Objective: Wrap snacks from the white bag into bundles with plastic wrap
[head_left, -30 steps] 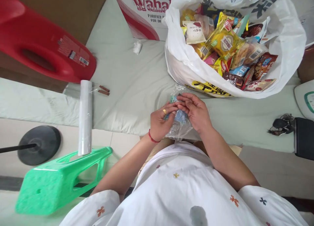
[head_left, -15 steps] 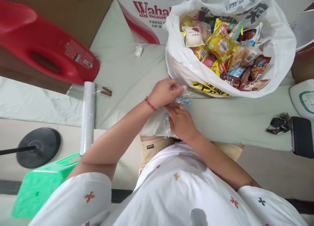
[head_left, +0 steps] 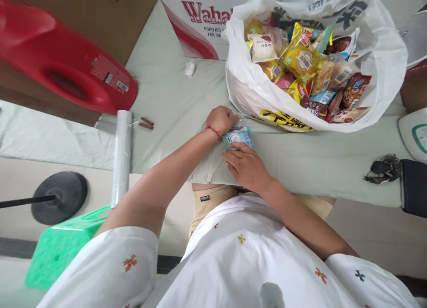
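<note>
A small blue-and-white packet (head_left: 236, 138) lies on the cloth-covered table, between my hands. Crinkled clear plastic film (head_left: 240, 120) shows along its far edge. My left hand (head_left: 220, 121), with a red cord at the wrist, is closed and pinches this film; its fingertips are partly hidden. Stretched over the near side of the packet, the fingers of my right hand (head_left: 247, 166) rest on it without wrapping round it. Just beyond both hands stands a white plastic bag (head_left: 243, 94) full of wrapped snacks (head_left: 303, 61).
At left are a roll of clear film (head_left: 121, 159) overhanging the table edge, a red jug (head_left: 110, 83) and a green plastic stool (head_left: 56, 254). Behind is a white carton (head_left: 196, 27). Keys (head_left: 383, 168), a black phone (head_left: 413, 188) and a scale (head_left: 415, 130) sit at right.
My left hand has drawn back to the left, toward the packet's far left corner. The film that hung at the packet's near side no longer shows there, and more of the packet's face is visible.
</note>
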`<state>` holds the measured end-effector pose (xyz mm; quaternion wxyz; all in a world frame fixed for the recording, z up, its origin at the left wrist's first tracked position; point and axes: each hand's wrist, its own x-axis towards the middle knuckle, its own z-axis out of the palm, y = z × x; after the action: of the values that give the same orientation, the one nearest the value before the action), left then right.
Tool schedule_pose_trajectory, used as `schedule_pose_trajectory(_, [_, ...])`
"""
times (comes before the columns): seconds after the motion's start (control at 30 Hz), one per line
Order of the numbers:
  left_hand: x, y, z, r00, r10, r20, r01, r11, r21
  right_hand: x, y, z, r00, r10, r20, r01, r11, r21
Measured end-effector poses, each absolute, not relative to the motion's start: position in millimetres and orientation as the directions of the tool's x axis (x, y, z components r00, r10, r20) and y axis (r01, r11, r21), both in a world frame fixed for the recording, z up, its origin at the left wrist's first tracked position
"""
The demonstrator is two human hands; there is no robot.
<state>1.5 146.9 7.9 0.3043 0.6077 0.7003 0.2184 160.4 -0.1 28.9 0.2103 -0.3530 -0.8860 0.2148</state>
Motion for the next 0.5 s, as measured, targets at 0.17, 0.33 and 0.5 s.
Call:
schedule_pose_trajectory(0.17, [-3.5,120.0,37.8,-0.123,0.956,0.266,0.714,-0.101,0.693,165.7,-0.3,24.5,-0.682,0.690,0.243,0.499,0.681,-0.536])
schedule_pose_trajectory(0.33, [3.8,74.2,54.7,0.528,0.769,0.360,0.441,-0.611,0.657,170.3,-0.3,24.3,-0.697,0.670,0.256,0.508,0.714,-0.482])
schedule_pose_trajectory(0.5, [-1.3,67.0,25.3,0.669,0.723,0.172,0.471,-0.591,0.655,191.9,-30.2,16.7,-0.769,0.579,0.272,0.425,0.780,-0.458])
